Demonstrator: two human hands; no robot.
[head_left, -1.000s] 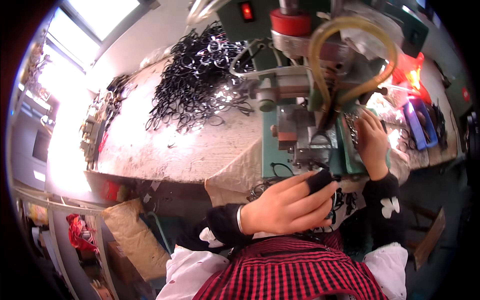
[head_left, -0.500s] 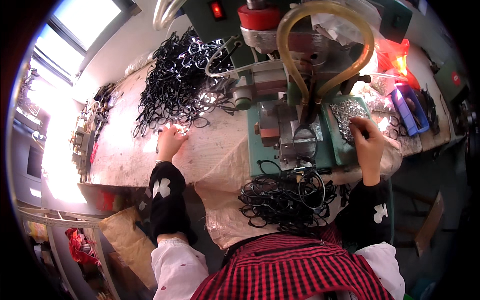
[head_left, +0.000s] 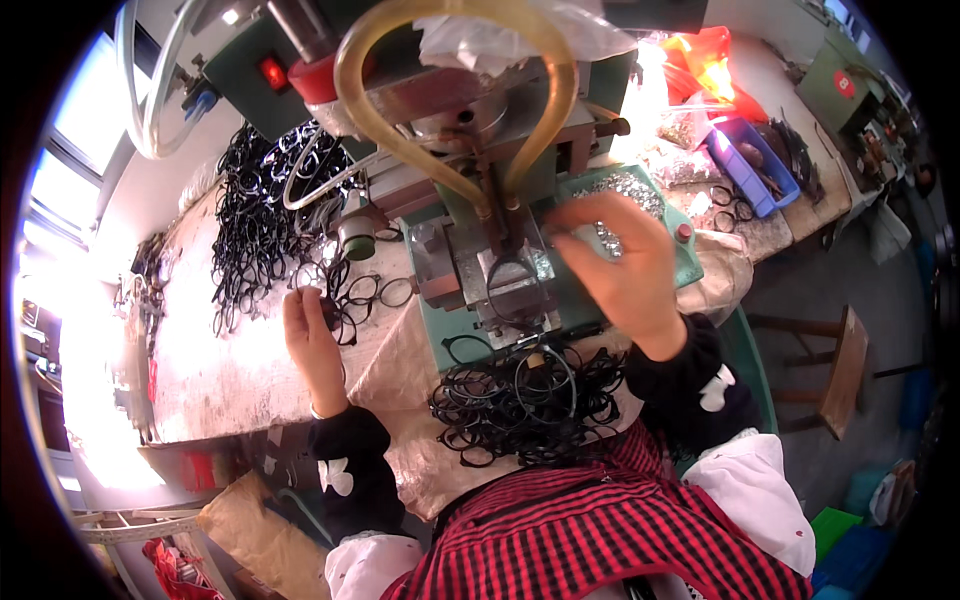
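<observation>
On the left of the bench, my left hand (head_left: 312,340) closes its fingers on a black glasses frame (head_left: 344,328) at the near edge of a big heap of black glasses frames (head_left: 265,215). My right hand (head_left: 630,270) hangs over the green press base, its fingertips by the press head (head_left: 508,225). Those fingers are bent together and blurred; whatever they pinch is too small to make out. One glasses frame (head_left: 492,290) stands at the metal fixture (head_left: 470,262) under the head. A second pile of glasses frames (head_left: 520,405) lies on the cloth over my lap.
Small shiny metal parts (head_left: 625,190) fill a green tray behind my right hand. A yellowish hose (head_left: 352,80) loops over the press. Farther right are a blue bin (head_left: 750,165), a red plastic bag (head_left: 705,70) and a wooden stool (head_left: 845,370).
My right hand has moved left from the tray of metal parts to the press head. My left hand has drawn back slightly with a glasses frame. The whole view has shifted and tilted.
</observation>
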